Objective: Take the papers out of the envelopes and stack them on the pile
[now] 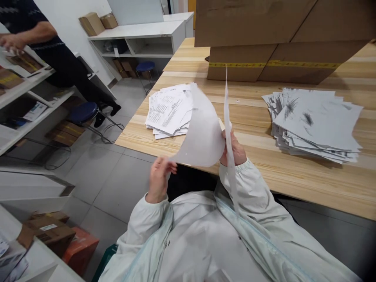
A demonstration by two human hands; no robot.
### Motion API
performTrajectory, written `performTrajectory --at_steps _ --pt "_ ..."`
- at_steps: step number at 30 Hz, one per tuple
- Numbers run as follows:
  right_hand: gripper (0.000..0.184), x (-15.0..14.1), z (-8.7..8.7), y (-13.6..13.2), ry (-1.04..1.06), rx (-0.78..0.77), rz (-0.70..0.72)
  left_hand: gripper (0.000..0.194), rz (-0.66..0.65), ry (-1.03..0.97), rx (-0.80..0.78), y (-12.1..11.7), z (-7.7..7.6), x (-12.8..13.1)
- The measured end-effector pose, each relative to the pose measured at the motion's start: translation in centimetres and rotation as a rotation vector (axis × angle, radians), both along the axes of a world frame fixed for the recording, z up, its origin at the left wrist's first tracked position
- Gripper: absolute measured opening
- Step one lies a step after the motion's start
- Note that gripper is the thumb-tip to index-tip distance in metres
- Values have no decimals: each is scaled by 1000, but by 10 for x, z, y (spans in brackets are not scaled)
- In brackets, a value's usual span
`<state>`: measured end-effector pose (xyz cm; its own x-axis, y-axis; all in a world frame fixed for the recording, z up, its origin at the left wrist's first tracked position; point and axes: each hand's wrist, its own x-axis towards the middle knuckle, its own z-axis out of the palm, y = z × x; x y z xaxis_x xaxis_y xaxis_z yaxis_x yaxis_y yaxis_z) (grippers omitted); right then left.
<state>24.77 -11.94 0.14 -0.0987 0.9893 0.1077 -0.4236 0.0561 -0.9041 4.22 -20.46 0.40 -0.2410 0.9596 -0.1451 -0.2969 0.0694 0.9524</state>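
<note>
My left hand (161, 177) pinches the near corner of a white paper sheet (202, 133), which bows upward in front of me. My right hand (235, 148) is closed around more paper (228, 117), seen nearly edge-on and standing upright. How many sheets it grips I cannot tell. Both hands are over the near edge of the wooden table (252, 172). Just beyond the bowed sheet lies a pile of printed papers (169, 111). To the right is a thicker, uneven stack of papers (317, 125) with dark smudges on top.
Cardboard boxes (243, 58) with yellow tape stand stacked at the table's back. On the left, a person in dark clothes (63, 58) works at a white shelf (17, 92). Blue stools (84, 112) stand on the floor. An orange box (79, 248) sits at lower left.
</note>
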Motion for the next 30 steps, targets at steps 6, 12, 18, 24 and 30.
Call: performTrajectory --at_steps 6,12,18,24,30 --pt "42 -7 -2 -11 4 -96 205 48 -13 -112 79 15 23 -26" --pt "42 -4 -4 -12 -264 -20 282 39 69 -140 153 26 33 -10" --pt "43 -5 -6 -12 -333 31 231 44 118 -203 175 21 32 -10" --pt "42 -4 -10 -12 -365 64 250 40 72 -186 130 14 32 -4" --pt "39 -4 -9 -16 -384 124 303 43 70 -121 79 7 20 3"
